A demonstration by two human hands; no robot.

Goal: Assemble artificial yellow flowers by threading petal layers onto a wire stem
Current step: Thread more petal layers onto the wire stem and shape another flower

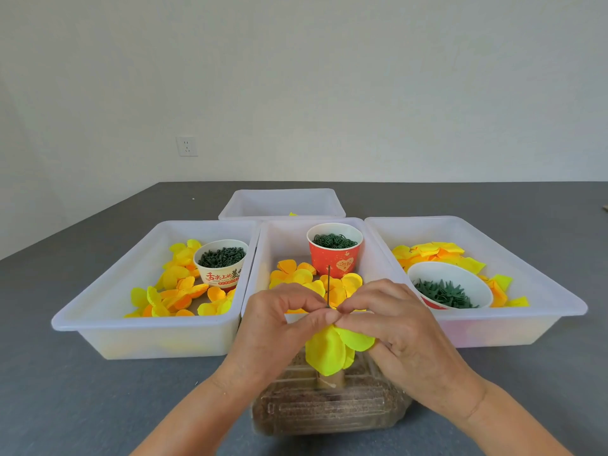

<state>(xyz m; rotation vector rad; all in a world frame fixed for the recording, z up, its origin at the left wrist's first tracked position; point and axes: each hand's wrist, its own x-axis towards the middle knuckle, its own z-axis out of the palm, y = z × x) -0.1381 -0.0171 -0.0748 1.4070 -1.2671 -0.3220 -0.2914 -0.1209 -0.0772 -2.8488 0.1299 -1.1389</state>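
Observation:
A thin dark wire stem (329, 284) stands upright between my two hands. Yellow petal layers (329, 352) hang on it just under my fingertips. My left hand (279, 327) pinches at the wire from the left, fingers curled. My right hand (398, 327) pinches from the right, touching the top petal layer and a small green piece on the wire. The wire's lower end is hidden behind the petals, above a clear weighted box (329, 409) with a cardboard tube (330, 380).
Three white trays stand ahead: left tray (98, 314) with petals and a cup of green parts (222, 261), middle tray (283, 238) with petals and a red cup (334, 255), right tray (526, 274) with petals and a white bowl of green calyxes (450, 287). A fourth tray (283, 202) sits behind.

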